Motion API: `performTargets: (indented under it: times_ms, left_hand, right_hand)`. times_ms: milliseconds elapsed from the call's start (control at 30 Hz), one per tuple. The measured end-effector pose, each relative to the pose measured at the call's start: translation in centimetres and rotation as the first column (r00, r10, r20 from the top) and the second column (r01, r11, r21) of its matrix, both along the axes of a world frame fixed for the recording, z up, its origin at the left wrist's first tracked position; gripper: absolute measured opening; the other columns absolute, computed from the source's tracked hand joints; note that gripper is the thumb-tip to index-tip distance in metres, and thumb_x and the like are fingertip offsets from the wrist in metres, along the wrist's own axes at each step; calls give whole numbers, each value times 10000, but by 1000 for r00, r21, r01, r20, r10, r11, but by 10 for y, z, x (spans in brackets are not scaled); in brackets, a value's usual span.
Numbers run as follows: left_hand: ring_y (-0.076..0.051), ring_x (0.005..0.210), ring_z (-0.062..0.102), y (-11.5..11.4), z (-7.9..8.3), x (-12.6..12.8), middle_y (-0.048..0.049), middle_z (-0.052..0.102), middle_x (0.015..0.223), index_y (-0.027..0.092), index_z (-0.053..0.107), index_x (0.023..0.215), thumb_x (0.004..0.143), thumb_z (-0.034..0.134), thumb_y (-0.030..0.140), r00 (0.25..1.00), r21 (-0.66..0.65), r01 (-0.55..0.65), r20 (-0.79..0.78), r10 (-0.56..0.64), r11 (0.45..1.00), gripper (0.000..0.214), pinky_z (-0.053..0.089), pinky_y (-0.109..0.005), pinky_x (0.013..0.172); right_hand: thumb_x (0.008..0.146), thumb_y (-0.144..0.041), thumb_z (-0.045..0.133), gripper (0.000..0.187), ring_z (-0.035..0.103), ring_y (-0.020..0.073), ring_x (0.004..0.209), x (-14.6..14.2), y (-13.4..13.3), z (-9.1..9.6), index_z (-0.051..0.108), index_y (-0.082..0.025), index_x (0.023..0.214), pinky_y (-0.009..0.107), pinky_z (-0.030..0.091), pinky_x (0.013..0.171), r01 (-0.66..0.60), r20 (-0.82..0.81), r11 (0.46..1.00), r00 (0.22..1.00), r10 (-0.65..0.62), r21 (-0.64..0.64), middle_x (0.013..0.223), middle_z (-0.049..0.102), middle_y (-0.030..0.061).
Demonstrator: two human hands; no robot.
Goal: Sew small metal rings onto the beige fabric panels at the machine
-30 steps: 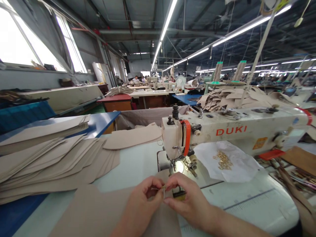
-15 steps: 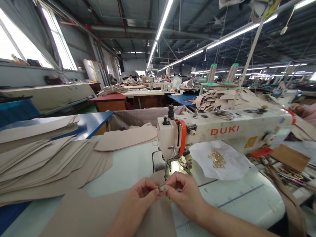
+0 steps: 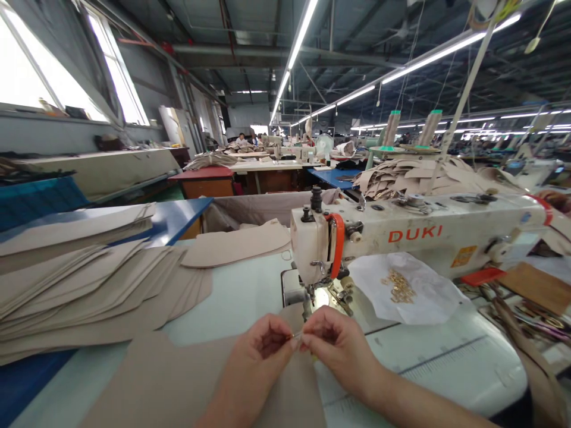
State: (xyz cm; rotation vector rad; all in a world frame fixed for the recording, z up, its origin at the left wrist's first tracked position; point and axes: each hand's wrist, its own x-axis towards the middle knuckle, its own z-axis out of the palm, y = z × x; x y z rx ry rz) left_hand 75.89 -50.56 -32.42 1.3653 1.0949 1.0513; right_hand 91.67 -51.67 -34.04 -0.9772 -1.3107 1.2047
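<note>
In front of the sewing machine, my left hand and my right hand meet, fingertips almost touching. Both are closed in a pinch on a small pale strip, mostly covered by the fingers; its exact kind is too small to make out. Beneath them lies a beige fabric panel, whose narrow end reaches toward the lit needle area. Right of the needle, small gold metal pieces are heaped on a white sheet.
Stacked beige cut panels cover the left side, and a single curved panel lies behind. Two thread cones stand beyond the machine. A brown board and assorted tools lie at right. People sit far back.
The view has shifted slightly, so the scene sits a little further right. My hands stay together at the same spot, and their fingertips have drawn closer around the small strip.
</note>
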Motion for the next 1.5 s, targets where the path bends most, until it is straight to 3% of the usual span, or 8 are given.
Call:
performTargets:
  times_ms: [367, 667, 833, 933, 1000, 1100, 1233, 1500]
  left_hand:
    - [-167, 674, 586, -3, -3, -3, -8, 622, 692, 188, 587, 721, 704, 663, 313, 990, 67, 47, -136, -38, 997, 147, 458, -251, 651]
    - [-148, 612, 544, -5, 2, -5, 7, 601, 618, 165, 592, 672, 660, 645, 299, 955, -68, 137, -255, -149, 988, 145, 410, -239, 583]
    - [-176, 670, 604, 4, 8, -12, -8, 651, 670, 174, 589, 718, 662, 626, 294, 944, -30, 149, -295, -151, 988, 137, 449, -261, 624]
    - [-192, 723, 639, 12, 13, -17, -23, 681, 784, 189, 599, 796, 725, 569, 305, 907, 126, 108, -419, -45, 986, 138, 495, -297, 684]
    - [-194, 777, 642, 15, 13, -18, -30, 679, 877, 204, 616, 841, 770, 526, 286, 845, 324, 152, -533, 47, 934, 141, 509, -318, 734]
    - [-195, 862, 617, 18, 5, -15, -41, 670, 913, 208, 635, 840, 819, 476, 222, 771, 603, 329, -616, 163, 727, 161, 503, -329, 798]
    - [-181, 779, 591, 25, -8, -6, -42, 656, 783, 180, 621, 772, 878, 419, 167, 720, 730, 456, -639, 270, 509, 228, 511, -294, 715]
    - [-172, 709, 591, 32, -12, 4, -36, 642, 726, 179, 578, 719, 829, 416, 104, 673, 735, 467, -656, 341, 491, 210, 503, -284, 674]
  right_hand:
    - [676, -312, 700, 151, 551, 106, 564, 10, 4, 9, 623, -182, 681, 228, 430, 583, -135, -14, 982, 991, 134, -135, 603, 610, -34]
    - [693, -63, 556, 107, 438, 79, 523, 23, -4, 17, 565, -164, 658, 181, 319, 503, -166, 392, 984, 903, 177, -61, 546, 510, -62]
    - [696, -41, 570, 136, 505, 78, 512, 18, 4, 24, 549, -165, 643, 172, 375, 515, -90, 355, 961, 917, 182, -260, 524, 524, -68]
    - [711, -55, 560, 132, 513, 73, 467, 11, 20, 27, 540, -169, 649, 163, 374, 464, -45, 361, 941, 916, 173, -337, 504, 527, -71]
    - [710, -62, 554, 130, 515, 75, 428, 7, 32, 29, 539, -169, 638, 159, 349, 407, -37, 372, 919, 907, 196, -393, 484, 529, -69]
    - [706, -54, 534, 160, 528, 76, 383, 2, 45, 31, 526, -161, 586, 156, 327, 349, -52, 386, 881, 885, 258, -470, 477, 545, -60]
    - [719, -62, 521, 213, 503, 58, 322, -2, 52, 34, 513, -147, 524, 150, 326, 318, -34, 447, 865, 846, 292, -501, 473, 549, -55]
    - [726, -74, 536, 245, 501, 66, 312, -4, 56, 41, 511, -147, 493, 157, 367, 333, -12, 575, 872, 747, 334, -490, 450, 541, -53]
